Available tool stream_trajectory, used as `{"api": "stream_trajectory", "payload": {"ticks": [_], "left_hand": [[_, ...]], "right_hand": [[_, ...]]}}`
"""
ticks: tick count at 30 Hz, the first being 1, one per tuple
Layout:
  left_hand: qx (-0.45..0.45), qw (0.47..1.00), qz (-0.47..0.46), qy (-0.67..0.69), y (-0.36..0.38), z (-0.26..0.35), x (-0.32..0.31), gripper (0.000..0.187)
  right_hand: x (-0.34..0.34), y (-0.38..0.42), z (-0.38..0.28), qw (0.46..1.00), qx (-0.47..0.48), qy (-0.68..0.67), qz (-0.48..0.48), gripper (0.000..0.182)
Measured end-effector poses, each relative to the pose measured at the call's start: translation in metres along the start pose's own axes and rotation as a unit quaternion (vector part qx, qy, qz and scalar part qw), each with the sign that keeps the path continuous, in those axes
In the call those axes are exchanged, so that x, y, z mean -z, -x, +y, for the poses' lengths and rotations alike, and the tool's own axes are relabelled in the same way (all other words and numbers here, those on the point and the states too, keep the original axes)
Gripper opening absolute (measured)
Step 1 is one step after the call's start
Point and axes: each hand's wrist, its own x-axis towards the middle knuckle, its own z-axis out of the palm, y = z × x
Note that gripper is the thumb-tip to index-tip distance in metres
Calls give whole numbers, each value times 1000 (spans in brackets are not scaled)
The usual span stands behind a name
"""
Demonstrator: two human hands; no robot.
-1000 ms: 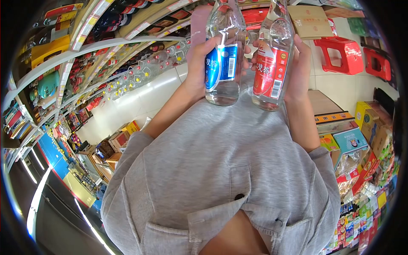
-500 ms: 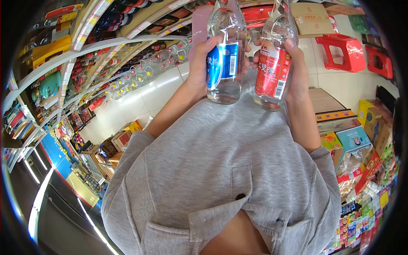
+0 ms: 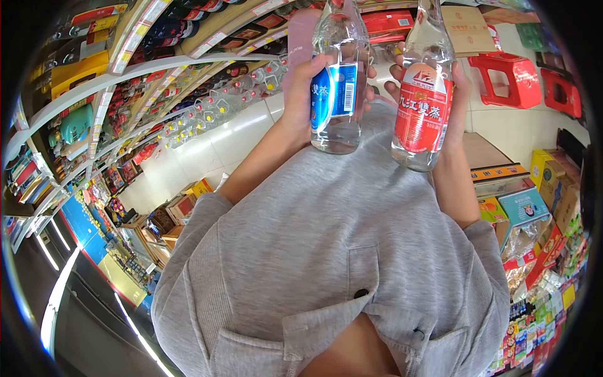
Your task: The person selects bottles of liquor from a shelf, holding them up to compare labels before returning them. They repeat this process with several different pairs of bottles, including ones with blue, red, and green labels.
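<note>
At the top centre of the frame, the left hand wraps its fingers around the label of a clear glass bottle with a blue label, thumb pressed across the front, while just beside it the right hand closes around the back of a matching bottle with a red label, its printed face turned to the camera. Both bottles stand nearly upright, close together but apart, held above the grey shirt. Full of clear liquid, they probably feel heavy, rigid, slick and breakable, so a full wrap at the labelled waist looks safest. Shelves of bottles fill the upper left; red plastic stools stand at the upper right, boxed goods lower right.
</note>
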Motion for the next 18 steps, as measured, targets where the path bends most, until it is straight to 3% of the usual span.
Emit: {"api": "stream_trajectory", "payload": {"ticks": [3,6,9,13,16,18], "left_hand": [[-3,1000,-5,18,-1,-1,4,66],[-6,1000,2,27,-3,-3,4,67],[-10,999,33,-25,-2,-1,3,71],[-14,1000,23,16,0,-1,4,78],[-3,996,81,-37,0,5,-4,80],[-7,998,57,-15,-1,5,0,79]], "right_hand": [[10,-4,-5,998,-9,35,-59,77],[-7,2,-11,999,-20,32,-26,79],[2,-4,-12,997,-34,15,-71,79],[7,-3,-7,994,-9,27,-102,77],[18,-5,-1,992,-54,-37,-105,79],[10,-4,0,992,-30,-61,-106,83]]}}
